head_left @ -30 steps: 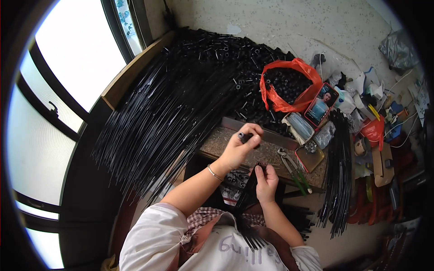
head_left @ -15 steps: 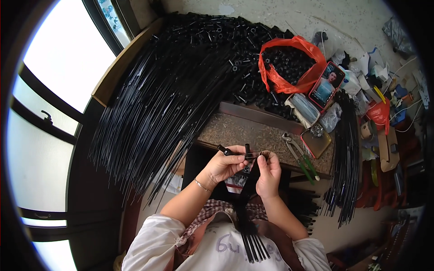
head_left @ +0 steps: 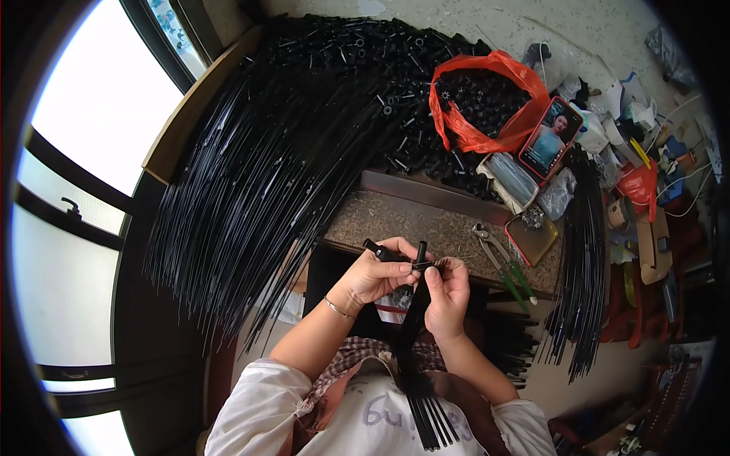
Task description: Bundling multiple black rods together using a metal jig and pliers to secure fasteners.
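Both hands are raised together over the near edge of the speckled worktop (head_left: 395, 220), just above the person's lap. The left hand (head_left: 374, 275) is closed around a short black tube (head_left: 380, 251), its end protruding to the left past the knuckles, with thumb and forefinger pinched toward the centre. The right hand (head_left: 447, 292) is closed in a grip on a bundle of long black rods (head_left: 414, 342); the bundle runs down between the forearms and fans out over the white shirt (head_left: 365, 414). The fingertips of the two hands meet at the bundle's upper end, where a thin piece bridges them; its exact nature cannot be determined. Beyond the worktop lies a large heap of black rods (head_left: 258, 167) spreading toward the window. An orange bag (head_left: 487, 121) holding small black parts sits to the right, beside a phone (head_left: 550, 137). Green-handled pliers (head_left: 503, 262) lie on the worktop, just right of the hands.
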Motion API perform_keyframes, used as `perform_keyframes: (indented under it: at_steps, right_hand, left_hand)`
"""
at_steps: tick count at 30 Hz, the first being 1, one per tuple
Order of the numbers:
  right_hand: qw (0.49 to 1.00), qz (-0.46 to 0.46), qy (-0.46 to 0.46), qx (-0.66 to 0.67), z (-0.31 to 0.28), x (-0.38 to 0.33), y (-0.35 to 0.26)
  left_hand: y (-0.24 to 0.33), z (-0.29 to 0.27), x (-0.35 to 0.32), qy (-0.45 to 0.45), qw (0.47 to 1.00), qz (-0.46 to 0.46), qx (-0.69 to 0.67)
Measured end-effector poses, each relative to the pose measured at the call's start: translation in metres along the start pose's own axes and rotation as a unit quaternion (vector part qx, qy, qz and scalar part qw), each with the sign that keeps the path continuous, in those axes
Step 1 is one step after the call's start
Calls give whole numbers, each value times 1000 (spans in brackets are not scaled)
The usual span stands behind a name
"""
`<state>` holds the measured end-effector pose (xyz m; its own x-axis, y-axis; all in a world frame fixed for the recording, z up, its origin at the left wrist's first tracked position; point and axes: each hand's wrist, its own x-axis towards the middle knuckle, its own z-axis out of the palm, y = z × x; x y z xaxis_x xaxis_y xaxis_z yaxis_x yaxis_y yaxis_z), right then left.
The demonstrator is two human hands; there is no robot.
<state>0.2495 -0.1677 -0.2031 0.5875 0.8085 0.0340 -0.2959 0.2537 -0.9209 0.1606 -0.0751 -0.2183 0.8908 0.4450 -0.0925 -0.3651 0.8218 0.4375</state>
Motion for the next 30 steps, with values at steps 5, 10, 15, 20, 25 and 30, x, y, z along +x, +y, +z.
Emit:
perform_keyframes:
  at_steps: [5,10,15,20,25,30]
  right_hand:
    - [1000,16,3,3,-1,-2,4]
    - [1000,-2,-7,3,6,-2,-2]
    - [1000,2,-5,10,3,-1,-4]
    - [1000,9,-12,23,1,0,-6]
    - [999,4,-9,30,-2,1,-4]
    - [1000,-4,17,19,-3,1,-6]
  left_hand:
    - [3,1,-2,7,1000,-15,-20]
    - [4,-1,-2,-19,1000,9,17]
    - [3,3,-1,2,1000,15,12]
    - [1,5,0,33,999,16,15]
    - [-1,14,-2,62,981,82,162]
    - [-5,34,-5,97,807,234,534]
